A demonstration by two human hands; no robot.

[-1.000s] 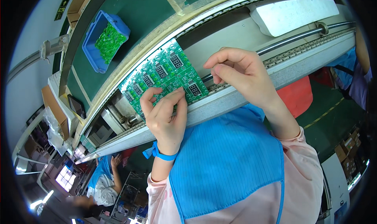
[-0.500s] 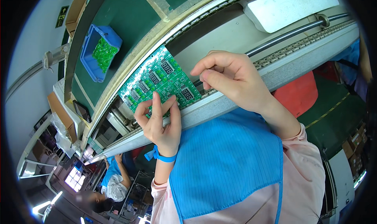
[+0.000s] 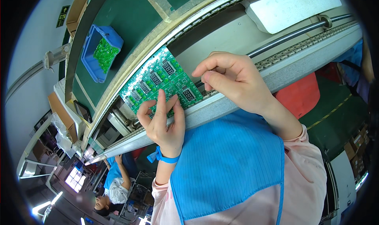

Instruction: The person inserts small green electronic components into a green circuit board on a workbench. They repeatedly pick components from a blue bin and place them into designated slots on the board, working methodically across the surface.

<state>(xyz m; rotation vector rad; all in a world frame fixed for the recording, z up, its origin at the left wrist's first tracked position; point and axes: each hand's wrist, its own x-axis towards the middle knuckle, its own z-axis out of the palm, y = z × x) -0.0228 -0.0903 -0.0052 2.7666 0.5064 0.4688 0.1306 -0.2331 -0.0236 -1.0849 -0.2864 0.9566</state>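
Note:
A green circuit board (image 3: 169, 80) with several black digit displays and small green parts lies across the conveyor's chain rails. Over its near edge is my left hand (image 3: 162, 120), index finger stretched out and the others bent but apart, fingertips at the board's surface. They hide the part of the board beneath them. A blue band (image 3: 167, 159) circles that wrist. My right hand (image 3: 233, 77) hovers just right of the board, apart from it, fingers curled and thumb drawn in toward the index finger. Whatever it may hold is too small or hidden to name.
A blue bin (image 3: 91, 65) of small green parts stands on the green bench beyond the rail. A white block (image 3: 294, 10) and a metal rod (image 3: 288, 38) lie along the conveyor at right. Another person (image 3: 115, 181) sits at the lower left; a red seat (image 3: 298, 95) is at right.
My left hand has shifted slightly to the right over the board, its index fingertip a little farther up. My right hand is nearly still. The other person's head has turned.

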